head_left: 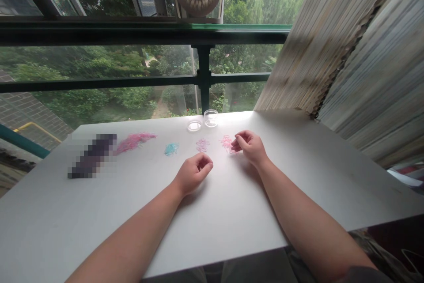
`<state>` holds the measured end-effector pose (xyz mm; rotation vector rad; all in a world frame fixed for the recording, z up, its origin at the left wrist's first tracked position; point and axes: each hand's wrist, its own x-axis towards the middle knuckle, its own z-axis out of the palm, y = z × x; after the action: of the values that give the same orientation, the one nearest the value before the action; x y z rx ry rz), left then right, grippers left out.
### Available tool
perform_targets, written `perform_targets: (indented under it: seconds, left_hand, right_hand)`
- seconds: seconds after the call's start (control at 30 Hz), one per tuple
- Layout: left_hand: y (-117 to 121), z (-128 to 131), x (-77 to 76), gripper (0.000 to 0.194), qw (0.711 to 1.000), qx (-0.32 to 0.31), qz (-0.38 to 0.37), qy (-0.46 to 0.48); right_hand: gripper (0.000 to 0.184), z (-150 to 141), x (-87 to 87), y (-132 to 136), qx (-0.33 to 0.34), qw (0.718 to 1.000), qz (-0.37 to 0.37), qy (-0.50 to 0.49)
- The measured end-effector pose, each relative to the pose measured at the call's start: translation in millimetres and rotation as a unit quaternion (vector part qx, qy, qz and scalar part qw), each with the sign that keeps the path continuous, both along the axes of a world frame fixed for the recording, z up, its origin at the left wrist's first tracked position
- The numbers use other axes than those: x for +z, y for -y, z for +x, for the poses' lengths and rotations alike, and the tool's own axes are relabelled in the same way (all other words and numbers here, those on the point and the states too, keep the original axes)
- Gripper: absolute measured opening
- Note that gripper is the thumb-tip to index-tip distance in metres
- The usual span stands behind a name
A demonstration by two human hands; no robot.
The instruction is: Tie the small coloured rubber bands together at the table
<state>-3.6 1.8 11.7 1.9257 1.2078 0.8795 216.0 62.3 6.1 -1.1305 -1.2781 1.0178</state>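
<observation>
Across the near half of the scene spreads a white table (215,216), its far edge against a window (109,64) that looks out on trees and shrubs. A pleated curtain (314,40) hangs at the right, and a dark green railing (145,35) crosses the view behind the table. At the far middle, above the railing, stands a round, fan-like device (198,7) with a dark oval centre.

Both forearms reach in from the near side. The left hand (195,172) is loosely curled, thumb close to the forefinger, on the near side of the lilac-pink pile; whether it grips anything, I cannot tell. The right hand (250,146) bends its fingers toward its thumb at the right edge of the coral-pink pile, partly covering it; I cannot tell if a loop is pinched there.

Toward the left, a dark pixelated patch (92,157) lies beside a long pink pile (134,142) of small loops, seemingly rubber bands. At the far middle sit a clear round tub (211,119) and, just left of it, a clear lid (194,126). Smaller loop piles run rightward in a row: turquoise pile (171,149), lilac-pink pile (202,145), coral-pink pile (226,142).
</observation>
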Motion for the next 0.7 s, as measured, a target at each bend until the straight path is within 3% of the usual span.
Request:
perform_targets:
  seconds: [0.17, 0.43, 0.7]
  left_hand:
    - [-12.3, 19.3, 4.9, 0.020, 0.995, 0.065, 0.058, -0.044]
    - [-43.1, 66.6, 10.5, 0.021, 0.977, 0.052, 0.146, -0.148]
    - [-60.5, 73.2, 8.7, 0.016, 0.966, 0.057, 0.144, -0.206]
  right_hand:
    - [0.025, -3.8, -0.8, -0.5, 0.009, 0.999, 0.016, -0.026]
    - [0.019, -1.1, -3.5, -7.7, 0.011, 0.998, 0.026, -0.059]
    - [0.012, 0.6, 0.4, -11.1, -0.006, 0.998, 0.003, -0.061]
